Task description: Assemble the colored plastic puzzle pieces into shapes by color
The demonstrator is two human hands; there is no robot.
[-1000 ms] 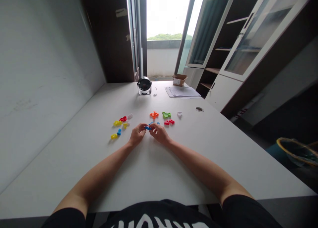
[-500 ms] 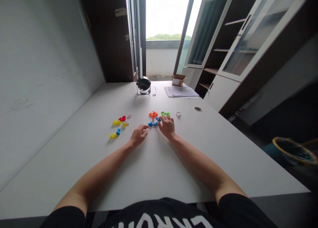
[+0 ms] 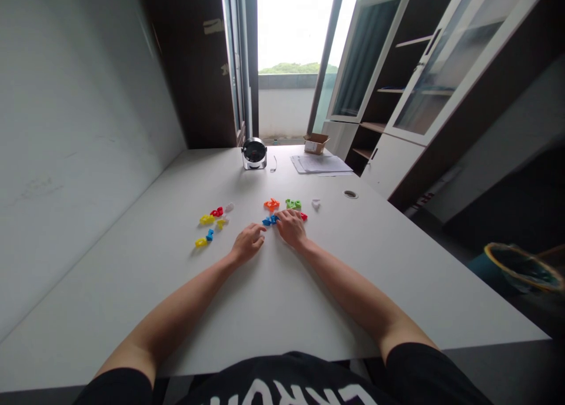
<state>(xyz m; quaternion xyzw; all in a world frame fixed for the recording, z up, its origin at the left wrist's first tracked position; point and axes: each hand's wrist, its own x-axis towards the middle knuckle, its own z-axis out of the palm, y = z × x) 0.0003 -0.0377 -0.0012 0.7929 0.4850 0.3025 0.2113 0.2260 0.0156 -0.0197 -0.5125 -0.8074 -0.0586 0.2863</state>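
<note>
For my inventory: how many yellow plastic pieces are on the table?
3, left of the left hand: one yellow plastic piece, a second right of it, a third nearer you. Hands may hide more.

Plain white wall [image 3: 79, 128] on the left, dark wood panel [image 3: 189, 63] beside an open glazed door [image 3: 295, 28] with bright daylight, a balcony parapet [image 3: 285, 110] and a green hilltop [image 3: 293, 68] outside. White desk [image 3: 110, 281] fills the room's middle, with a glass-fronted white and dark wood cabinet [image 3: 424, 81] to the right. Dark floor [image 3: 468, 258], yellow-rimmed basket [image 3: 523, 268] at far right.
</note>
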